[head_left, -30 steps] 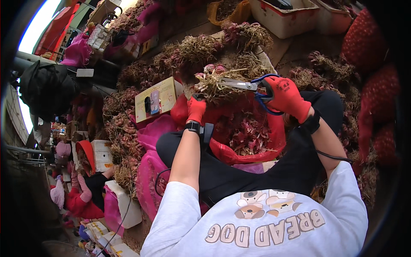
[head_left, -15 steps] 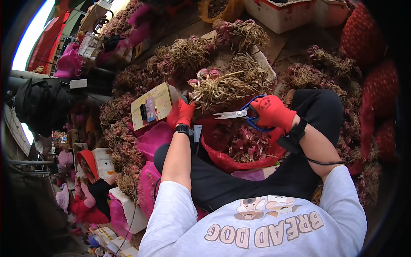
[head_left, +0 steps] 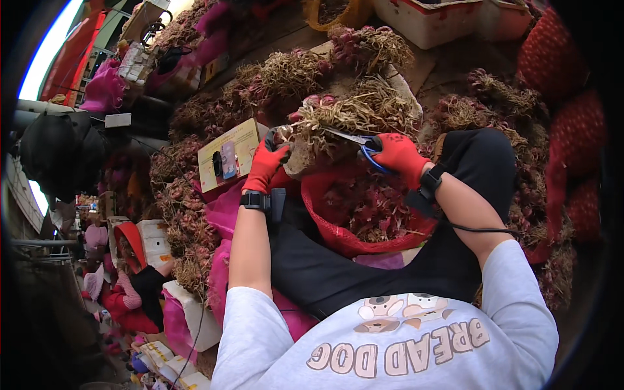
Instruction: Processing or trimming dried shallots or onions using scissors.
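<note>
Shallots (head_left: 338,127) sit bunched over the red sack (head_left: 364,214), your left hand (head_left: 265,166) clamped on them while your right hand (head_left: 398,156), closed on the scissors (head_left: 356,140), is trimming the dry tops; next cut likely needs blades clear of fingers.

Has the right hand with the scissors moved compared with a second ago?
Yes. The right hand and its scissors dropped from level with the yellow card's top edge to beside it, closing into the bunch of shallots.
</note>
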Demonstrator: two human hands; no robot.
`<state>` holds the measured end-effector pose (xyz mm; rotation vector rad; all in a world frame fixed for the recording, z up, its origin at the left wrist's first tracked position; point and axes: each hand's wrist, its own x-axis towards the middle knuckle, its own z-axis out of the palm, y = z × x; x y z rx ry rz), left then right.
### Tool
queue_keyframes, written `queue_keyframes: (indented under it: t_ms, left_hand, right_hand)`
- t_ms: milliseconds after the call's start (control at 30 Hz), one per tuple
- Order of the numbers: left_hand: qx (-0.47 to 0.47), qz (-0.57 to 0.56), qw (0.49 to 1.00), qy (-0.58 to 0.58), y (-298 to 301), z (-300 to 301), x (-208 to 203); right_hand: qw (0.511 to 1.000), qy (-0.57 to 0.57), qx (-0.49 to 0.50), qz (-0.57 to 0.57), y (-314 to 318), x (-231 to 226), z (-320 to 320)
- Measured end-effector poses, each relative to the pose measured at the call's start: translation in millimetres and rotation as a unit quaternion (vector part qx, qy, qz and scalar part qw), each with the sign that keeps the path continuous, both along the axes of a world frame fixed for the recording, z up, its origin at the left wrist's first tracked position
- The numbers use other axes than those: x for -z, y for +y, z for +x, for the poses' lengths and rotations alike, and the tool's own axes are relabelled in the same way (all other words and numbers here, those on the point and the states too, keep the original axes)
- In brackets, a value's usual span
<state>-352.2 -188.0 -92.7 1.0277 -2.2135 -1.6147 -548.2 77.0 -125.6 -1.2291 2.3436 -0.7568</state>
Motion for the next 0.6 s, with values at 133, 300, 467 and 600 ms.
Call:
queue_keyframes:
  t_ms: [133, 300, 467, 600]
  left_hand:
    - [0.061, -0.018, 0.993, -0.103, 2.0, 32.2, -3.3]
    - [0.057, 0.198, 0.976, 0.076, 34.0, 26.5, 11.2]
    - [0.078, -0.148, 0.986, 0.027, 82.4, 26.3, 9.8]
    - [0.095, -0.258, 0.96, -0.057, 104.9, 9.2, 20.8]
  right_hand:
    - [0.998, -0.061, 0.019, -0.007, 1.1, -14.7, 5.5]
    - [0.963, -0.268, -0.039, -0.001, 13.8, -31.3, 3.8]
    - [0.816, -0.552, -0.047, -0.161, 17.0, -47.9, 38.3]
    - [0.885, -0.417, 0.053, -0.2, -19.7, -34.8, 66.6]
